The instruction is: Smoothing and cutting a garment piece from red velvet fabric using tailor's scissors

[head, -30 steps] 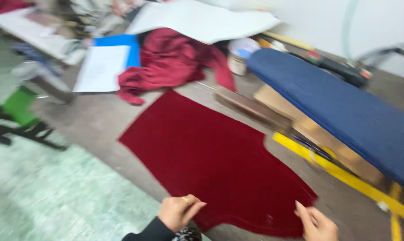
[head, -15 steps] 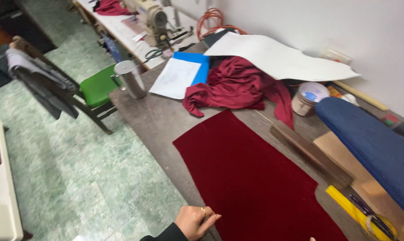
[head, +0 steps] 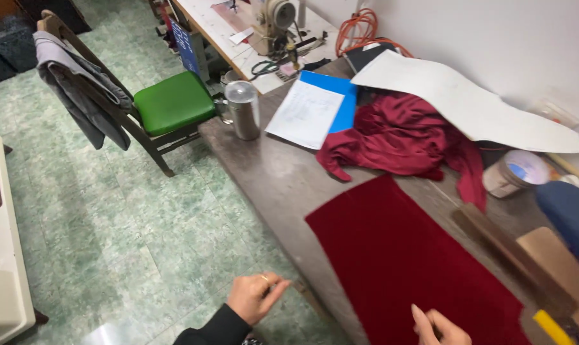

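A flat piece of dark red velvet fabric (head: 417,262) lies on the brown wooden table (head: 270,172). My left hand (head: 254,295) hangs off the table's near edge, over the floor, fingers pinched together with nothing visible in them. My right hand (head: 438,327) rests at the bottom of the view on the near end of the red fabric, fingers curled; only part of it shows. A bunched dark red cloth (head: 404,137) lies beyond the flat piece.
A metal cup (head: 243,110), white paper on a blue folder (head: 310,112), a large white paper pattern (head: 468,105), a round tub (head: 516,172), a wooden ruler (head: 507,252) and a blue padded board (head: 574,214) share the table. A green-seated chair (head: 171,102) with grey clothing stands left. A sewing machine (head: 270,22) sits behind.
The view has swung left and pulled back, showing more floor and the chair. My left hand moved off the fabric's edge to beyond the table edge; my right hand stays at the fabric's near end.
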